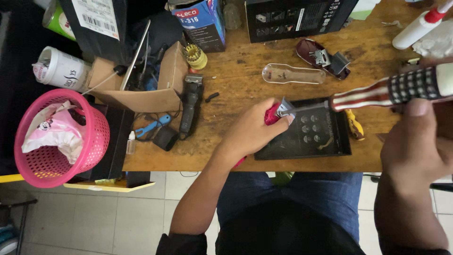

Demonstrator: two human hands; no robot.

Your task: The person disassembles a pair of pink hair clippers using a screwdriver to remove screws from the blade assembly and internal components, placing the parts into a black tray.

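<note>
R hand (415, 141) closest to cam, clamped on striped screwdriver (377, 92); shaft runs horiz toward L hand (252, 130), tip at blade of red clipper (273, 114) gripped in L fingers, over black tray (330, 148) edge

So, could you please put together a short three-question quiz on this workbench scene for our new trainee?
1. True or false: the right hand holds a striped-handled screwdriver.
2. What does the left hand grip? A) a red hair clipper B) the pink basket C) the white bottle
3. Which thing lies under the screwdriver's tip on the wooden table?

Key: 1 true; 2 A; 3 the black tray.
</note>
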